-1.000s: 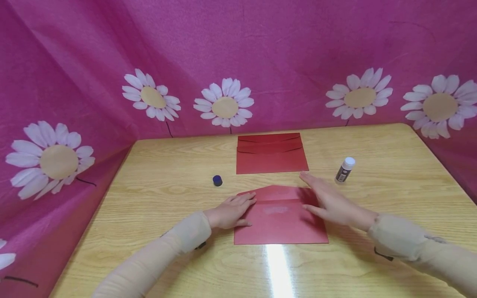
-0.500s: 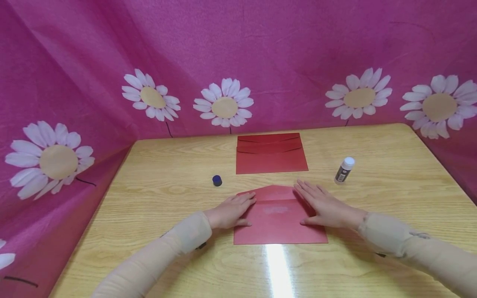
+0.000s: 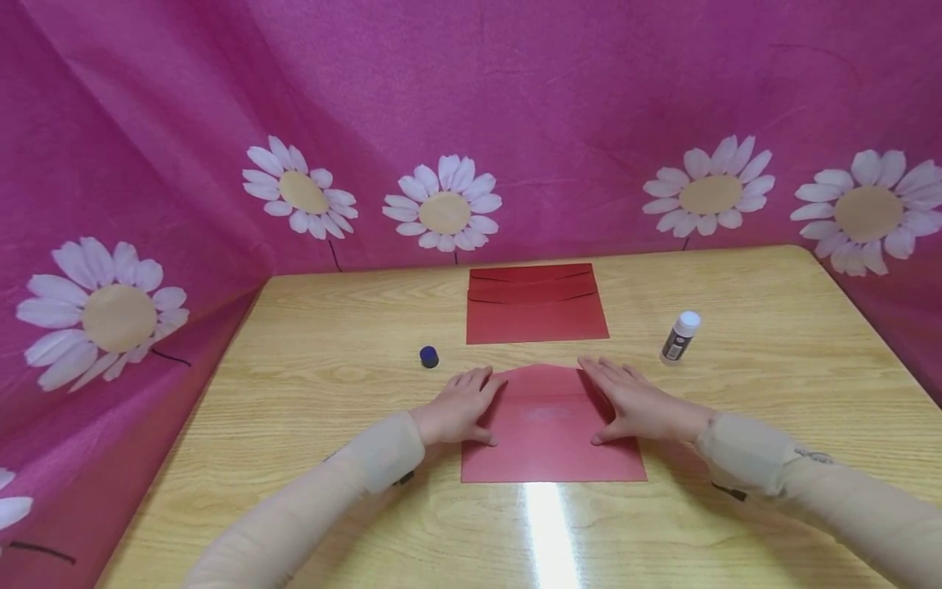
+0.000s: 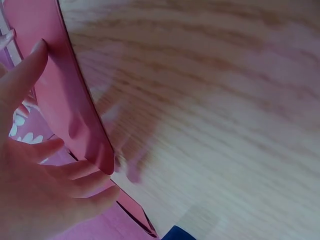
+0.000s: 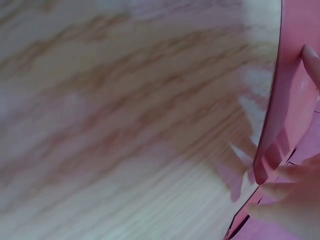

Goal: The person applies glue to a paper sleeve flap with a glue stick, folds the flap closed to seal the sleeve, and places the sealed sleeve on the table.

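A red envelope (image 3: 553, 454) lies on the table with its pointed flap (image 3: 540, 380) unfolded toward the far side. A faint whitish smear (image 3: 548, 413) shows just below the crease. My left hand (image 3: 456, 409) touches the left side, thumb on the envelope's face and fingers at the flap's edge. On the right side, my right hand (image 3: 643, 409) lies likewise, thumb on the face and fingers along the flap's edge. In the left wrist view, fingers (image 4: 75, 177) reach the flap corner, fairly straight. The right wrist view shows the right fingers (image 5: 285, 192) blurred at the other corner.
More red envelopes (image 3: 537, 319) lie overlapped behind the first one. A glue stick (image 3: 680, 338) with a white end stands at the right. A small dark blue cap (image 3: 429, 357) is at the left on the wooden table (image 3: 309, 360). Flowered pink cloth (image 3: 559, 123) hangs behind.
My right hand has come left and down onto the envelope's right side. My left fingers have shifted up and outward to the flap's edge. The smear looks fainter now.
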A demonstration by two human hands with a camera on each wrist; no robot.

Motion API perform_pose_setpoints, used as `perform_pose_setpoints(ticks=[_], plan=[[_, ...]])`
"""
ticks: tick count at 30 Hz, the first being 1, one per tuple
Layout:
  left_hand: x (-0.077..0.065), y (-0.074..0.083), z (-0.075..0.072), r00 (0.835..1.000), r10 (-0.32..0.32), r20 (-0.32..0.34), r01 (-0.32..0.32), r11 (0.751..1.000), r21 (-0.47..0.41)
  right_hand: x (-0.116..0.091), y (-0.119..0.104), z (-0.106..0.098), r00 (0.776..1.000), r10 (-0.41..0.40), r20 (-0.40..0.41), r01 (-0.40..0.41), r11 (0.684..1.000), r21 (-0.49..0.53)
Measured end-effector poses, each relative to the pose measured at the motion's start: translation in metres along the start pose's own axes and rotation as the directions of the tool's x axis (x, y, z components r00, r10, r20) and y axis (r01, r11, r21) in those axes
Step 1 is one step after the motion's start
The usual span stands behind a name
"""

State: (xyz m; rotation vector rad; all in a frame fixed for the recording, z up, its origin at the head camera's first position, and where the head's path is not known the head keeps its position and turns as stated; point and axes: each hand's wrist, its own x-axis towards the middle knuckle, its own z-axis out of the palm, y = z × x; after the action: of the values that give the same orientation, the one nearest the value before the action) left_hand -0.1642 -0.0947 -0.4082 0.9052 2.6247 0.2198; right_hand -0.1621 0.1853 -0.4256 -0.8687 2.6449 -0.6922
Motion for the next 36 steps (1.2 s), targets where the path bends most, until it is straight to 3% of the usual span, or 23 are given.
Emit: perform_pose_setpoints(ticks=[3,7,11,16,24,36], plan=[[0.001,0.0,0.0,1.0,-0.01,0.002,0.01,1.0,0.0,0.001,-0.001,0.0,1.0,-0.014,-0.011,0.014,1.0,-0.009],[0.001,0.002,0.002,0.998,-0.008,-0.059,0.008,1.0,0.001,0.002,-0.005,0.001,0.996,-0.064,-0.058,0.059,0.994,-0.094],[-0.001,0.005,0.004,0.992,-0.002,-0.123,0.003,1.0,0.008,0.001,-0.008,0.002,0.987,-0.123,-0.104,0.098,0.971,-0.218],[-0.004,0.009,0.006,0.988,0.021,-0.156,-0.017,0.999,0.031,-0.002,-0.012,0.004,0.971,-0.201,-0.132,0.152,0.938,-0.31],[-0.008,0.011,0.009,0.983,0.082,-0.166,-0.069,0.994,0.084,-0.007,-0.013,0.009,0.949,-0.275,-0.155,0.207,0.914,-0.35],[-0.01,0.013,0.009,0.983,0.122,-0.134,-0.106,0.987,0.12,-0.011,-0.011,0.012,0.936,-0.323,-0.144,0.259,0.903,-0.342]])
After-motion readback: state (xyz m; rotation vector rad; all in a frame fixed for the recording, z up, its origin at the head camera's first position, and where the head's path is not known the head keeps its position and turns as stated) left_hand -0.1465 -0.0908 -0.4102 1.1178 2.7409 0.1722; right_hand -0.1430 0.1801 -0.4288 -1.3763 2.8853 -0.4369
